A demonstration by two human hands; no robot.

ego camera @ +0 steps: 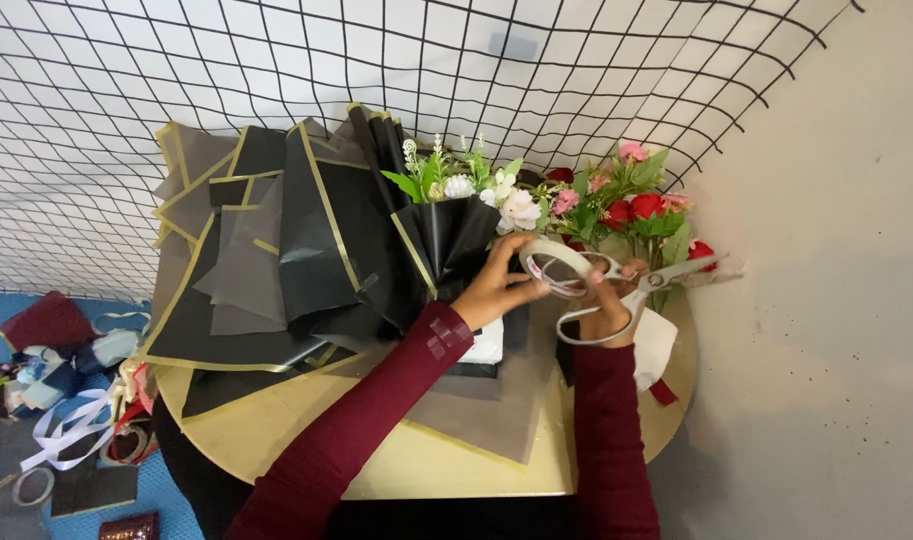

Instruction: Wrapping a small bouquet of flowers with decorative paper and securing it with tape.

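Observation:
My left hand (497, 287) holds a roll of clear tape (557, 265) over a round gold-edged table (307, 445). My right hand (609, 310) grips white-handled scissors (642, 288), blades pointing right, right beside the tape roll. Just behind my hands stands a small bouquet of white flowers (477, 190) wrapped in black paper (455, 235). Both arms wear dark red sleeves; bits of clear tape stick to the left sleeve (445, 338).
Black sheets with gold edges (277, 250) are piled at the table's left. Red and pink flowers (637, 205) stand at the right. Grey paper (487, 410) lies under my arms. A black wire grid (277, 70) hangs behind. Ribbons and tape rolls (67, 400) lie on the blue floor.

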